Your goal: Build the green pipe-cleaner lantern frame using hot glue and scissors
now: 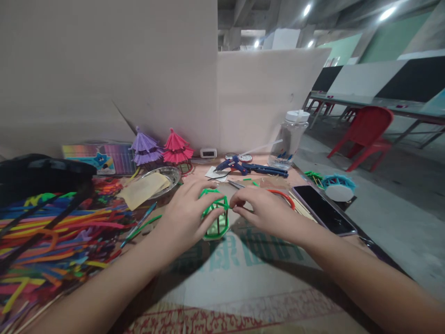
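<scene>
The left hand (187, 211) clasps the upright green cage (216, 215) while the right hand's (259, 208) fingers (238, 200) pinch its top rim from the right.

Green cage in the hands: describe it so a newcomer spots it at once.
Start at the worktable and find the two hands meeting at its middle. Between them stands the green cage, gripped by the left hand and pinched at its top edge by the right hand. Unlike the pink and purple models behind, it is an open frame.
</scene>
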`<state>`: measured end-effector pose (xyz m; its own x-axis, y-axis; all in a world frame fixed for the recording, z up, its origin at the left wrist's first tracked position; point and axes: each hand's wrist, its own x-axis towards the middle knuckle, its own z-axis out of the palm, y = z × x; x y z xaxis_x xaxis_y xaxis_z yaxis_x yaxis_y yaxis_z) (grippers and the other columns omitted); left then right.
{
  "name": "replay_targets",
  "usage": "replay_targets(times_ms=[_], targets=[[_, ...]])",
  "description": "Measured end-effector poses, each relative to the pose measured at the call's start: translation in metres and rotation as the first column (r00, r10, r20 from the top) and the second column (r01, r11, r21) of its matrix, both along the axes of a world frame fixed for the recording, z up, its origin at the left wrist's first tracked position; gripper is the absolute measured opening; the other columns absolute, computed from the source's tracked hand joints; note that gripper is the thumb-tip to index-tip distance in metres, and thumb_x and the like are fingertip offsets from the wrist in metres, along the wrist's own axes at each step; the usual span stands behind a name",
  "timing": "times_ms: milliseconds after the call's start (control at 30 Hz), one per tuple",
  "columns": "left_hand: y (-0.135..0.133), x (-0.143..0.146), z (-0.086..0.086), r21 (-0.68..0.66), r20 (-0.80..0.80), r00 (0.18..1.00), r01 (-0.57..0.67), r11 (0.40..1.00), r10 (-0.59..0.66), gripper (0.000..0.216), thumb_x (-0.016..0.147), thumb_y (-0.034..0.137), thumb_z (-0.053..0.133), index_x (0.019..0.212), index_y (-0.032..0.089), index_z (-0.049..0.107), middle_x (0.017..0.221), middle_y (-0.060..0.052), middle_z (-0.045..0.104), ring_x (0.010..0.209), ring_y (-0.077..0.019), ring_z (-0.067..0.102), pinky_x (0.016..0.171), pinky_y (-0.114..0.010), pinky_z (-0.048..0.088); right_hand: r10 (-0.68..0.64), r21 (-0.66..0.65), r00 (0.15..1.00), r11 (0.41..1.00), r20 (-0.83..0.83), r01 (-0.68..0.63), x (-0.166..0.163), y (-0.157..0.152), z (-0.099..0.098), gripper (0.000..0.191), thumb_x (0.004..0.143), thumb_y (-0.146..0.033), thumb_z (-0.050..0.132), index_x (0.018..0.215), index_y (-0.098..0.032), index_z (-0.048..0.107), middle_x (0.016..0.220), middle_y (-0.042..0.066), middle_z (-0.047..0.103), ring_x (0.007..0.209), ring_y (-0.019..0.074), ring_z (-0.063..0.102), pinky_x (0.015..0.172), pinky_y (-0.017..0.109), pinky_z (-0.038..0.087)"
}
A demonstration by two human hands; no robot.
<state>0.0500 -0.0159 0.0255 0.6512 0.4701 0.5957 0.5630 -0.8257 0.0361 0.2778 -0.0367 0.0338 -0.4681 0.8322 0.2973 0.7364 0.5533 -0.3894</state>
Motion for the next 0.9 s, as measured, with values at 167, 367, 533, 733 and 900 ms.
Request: replay_targets(times_ms=[167,367,533,733,900], targets=[[-0.001,0.005,-0.007,0.042,-0.003,1.000,0.020,0.999,-0.020,0.018,0.095,0.028,0.061,0.109,0.020,0.068,0.125,-0.012,0.064,0.124,-0.0304,0.055,0.108,-0.054,0.044,0.015,0.003,1.000,1.000,-0.012,-0.015,0.000,0.002,-0.002,0.013,0.091,-0.012,0.060,0.090,-0.020,0.070,0.089,0.003,0.074,0.081,0.0163,0.064,0.075,0.029,0.042],[-0.003,0.011,-0.011,0.095,-0.043,0.999,0.014,0.995,-0.010,0.017,0.094,0.026,0.062,0.107,0.017,0.069,0.120,-0.013,0.066,0.118,-0.0298,0.057,0.107,-0.051,0.046,-0.018,-0.016,1.000,1.000,0.004,0.018,-0.001,0.000,-0.001,0.012,0.089,-0.009,0.062,0.091,-0.018,0.070,0.089,0.003,0.074,0.083,0.0170,0.064,0.075,0.029,0.042],[-0.001,0.014,-0.017,0.149,-0.038,0.999,0.018,0.989,-0.013,0.011,0.094,0.021,0.062,0.102,0.018,0.068,0.116,-0.012,0.067,0.119,-0.0292,0.057,0.105,-0.050,0.048,-0.018,-0.008,1.000,1.000,0.009,0.019,-0.001,0.000,0.000,0.013,0.089,-0.009,0.061,0.090,-0.019,0.070,0.089,0.003,0.075,0.083,0.0171,0.064,0.076,0.029,0.042],[-0.003,0.014,-0.018,0.140,-0.050,0.999,0.017,0.990,-0.010,0.017,0.094,0.021,0.061,0.109,0.018,0.068,0.116,-0.012,0.067,0.121,-0.0297,0.056,0.105,-0.050,0.048,-0.007,0.018,1.000,1.000,0.009,0.006,-0.001,-0.001,0.000,0.014,0.089,-0.009,0.060,0.091,-0.019,0.069,0.091,0.003,0.075,0.084,0.0176,0.065,0.076,0.029,0.042],[-0.002,0.010,-0.014,0.064,0.020,0.999,0.033,0.997,-0.035,0.018,0.094,0.026,0.063,0.111,0.020,0.063,0.120,-0.012,0.066,0.120,-0.0287,0.057,0.104,-0.051,0.047,-0.001,-0.007,1.000,1.000,-0.013,0.001,-0.001,-0.002,-0.001,0.011,0.090,-0.012,0.061,0.091,-0.020,0.068,0.090,0.003,0.073,0.083,0.0164,0.063,0.073,0.028,0.042]])
